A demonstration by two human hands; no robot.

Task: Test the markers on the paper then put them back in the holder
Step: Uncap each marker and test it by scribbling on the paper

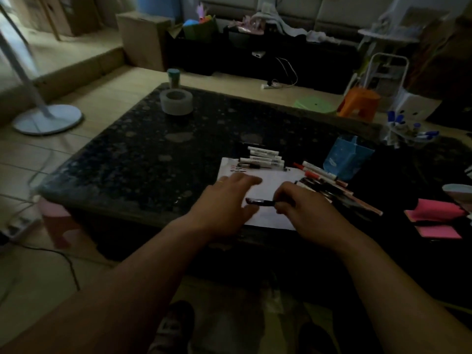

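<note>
two hands over the white paper (273, 183) on a speckled table (143, 159).
the right hand (304, 208) pinches a black marker (260, 201) pointing to 9 o'clock; the left hand (229, 203) is spread open beside it; the blue holder (347, 159) stands at the paper's 2 o'clock.

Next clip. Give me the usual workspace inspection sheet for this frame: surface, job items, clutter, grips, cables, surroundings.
Surface: dark speckled table, dimly lit.
Job's things: paper near the front edge, with test marks in its far left corner; white markers in a row along its far edge; marker pile at its right; blue holder behind the pile, contents not visible.
Clutter: tape roll and lidded jar at the far left; pink notes at right.
Grips: left hand open, fingers spread over the paper; right hand pinches a dark marker above the paper.
Cables: power strip with a white lead on the far floor; dark cable on the floor at left.
Surroundings: fan base, orange stool, cardboard box.
</note>
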